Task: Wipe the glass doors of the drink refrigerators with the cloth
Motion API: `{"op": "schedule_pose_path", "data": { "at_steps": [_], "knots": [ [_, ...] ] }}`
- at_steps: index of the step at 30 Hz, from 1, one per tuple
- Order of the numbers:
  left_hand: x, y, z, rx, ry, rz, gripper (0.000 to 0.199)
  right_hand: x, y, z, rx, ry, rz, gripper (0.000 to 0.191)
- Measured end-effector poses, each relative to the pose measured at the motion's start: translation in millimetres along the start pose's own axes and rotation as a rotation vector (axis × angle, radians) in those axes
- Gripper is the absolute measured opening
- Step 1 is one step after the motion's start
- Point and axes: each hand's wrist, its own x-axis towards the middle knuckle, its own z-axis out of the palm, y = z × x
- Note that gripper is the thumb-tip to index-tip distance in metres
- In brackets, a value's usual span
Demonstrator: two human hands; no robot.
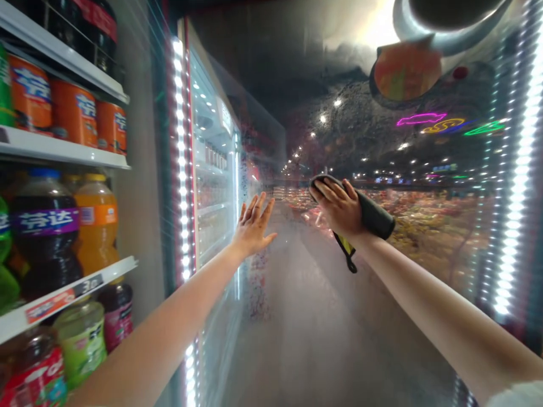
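Observation:
A wide glass pane (pixel 309 328), misted and speckled with droplets in places, stands in front of me. My left hand (pixel 253 227) is raised against it with fingers spread and nothing in them; whether the whole palm touches cannot be made out. To its right, my right hand (pixel 343 210) lies over a folded dark grey cloth (pixel 376 216) and presses it to the pane. A yellow-and-black edge of the cloth and a small loop hang below the palm. Both arms are stretched forward.
Drink shelves (pixel 63 148) on the left carry orange cans (pixel 75 112) and several bottles, including a purple-labelled bottle (pixel 46 223). Bright LED strips (pixel 182 164) run up both sides. Beyond the glass are a lit fridge, neon shapes and blurred goods. A round orange sticker (pixel 408 70) is at upper right.

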Motion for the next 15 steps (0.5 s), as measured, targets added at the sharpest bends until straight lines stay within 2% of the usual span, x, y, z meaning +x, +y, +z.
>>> {"op": "schedule_pose_path", "data": {
  "at_steps": [2, 4, 6, 8, 10, 12, 15],
  "knots": [
    [-3.5, -3.3, -1.0, 0.008, -0.007, -0.002, 0.107, 20.9, -14.0, 7.4, 0.039, 0.023, 0.116, 0.053],
    [-6.0, -4.8, -1.9, 0.011, -0.015, -0.002, 0.106, 28.4, -34.4, 16.9, 0.076, 0.012, 0.138, 0.055],
    [-7.7, -5.5, -3.2, 0.012, -0.038, -0.003, 0.104, 17.1, -51.9, 23.7, 0.100, -0.034, 0.052, 0.054],
    [-9.0, -6.8, -5.0, 0.013, -0.067, -0.007, 0.105, -7.5, -58.6, 24.5, 0.108, -0.100, -0.113, 0.051],
    [-10.0, -9.2, -6.6, 0.013, -0.087, -0.003, 0.105, -32.2, -51.9, 19.1, 0.095, -0.146, -0.265, 0.047],
    [-10.8, -12.3, -7.2, 0.008, -0.091, 0.012, 0.106, -43.2, -36.2, 10.8, 0.056, -0.143, -0.303, 0.045],
    [-11.3, -15.8, -5.9, -0.004, -0.090, 0.029, 0.106, -23.1, -16.1, 3.7, 0.001, -0.064, -0.107, 0.047]
  ]
}}
